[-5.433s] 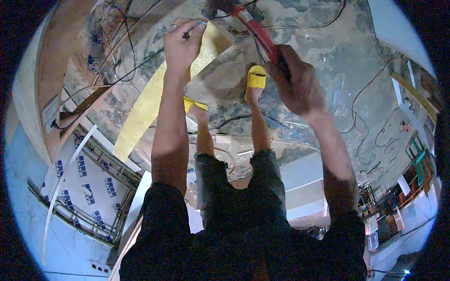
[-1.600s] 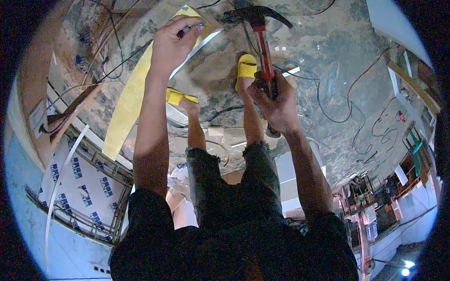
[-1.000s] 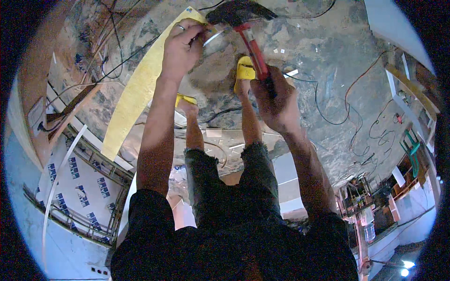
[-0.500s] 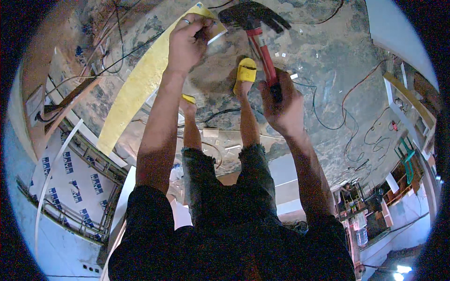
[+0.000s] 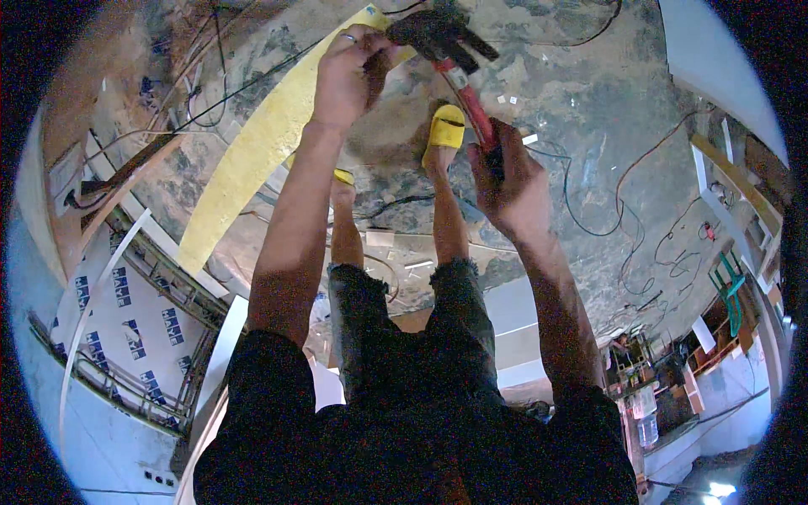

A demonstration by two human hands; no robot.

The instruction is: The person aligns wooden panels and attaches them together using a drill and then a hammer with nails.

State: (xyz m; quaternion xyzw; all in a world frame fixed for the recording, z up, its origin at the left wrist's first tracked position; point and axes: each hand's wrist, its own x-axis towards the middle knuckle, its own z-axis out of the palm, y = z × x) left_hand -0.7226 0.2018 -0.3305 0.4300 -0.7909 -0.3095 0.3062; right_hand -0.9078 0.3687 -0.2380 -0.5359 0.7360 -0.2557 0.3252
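Observation:
My right hand [image 5: 513,185] is wrapped round the dark grip of a claw hammer [image 5: 468,101] with a red handle and a black head. The hammer's striking face is close beside the fingertips of my left hand [image 5: 349,84]; whether it touches anything there I cannot tell. My left fingers are pinched together over the far end of a long yellow board [image 5: 252,164], and what they hold, if anything, is too small to make out. The board runs from the top centre down to the left, partly behind my left forearm.
My feet in yellow slippers [image 5: 447,126] stand on the stained concrete floor [image 5: 581,109]. Cables [image 5: 589,225] snake across it at the right, near a green plastic chair [image 5: 730,290]. Wooden framing [image 5: 126,181] and a printed white panel [image 5: 135,328] are at the left.
The hammer head has moved slightly left and down, closer to my left fingertips. My left hand has shifted a little to the right.

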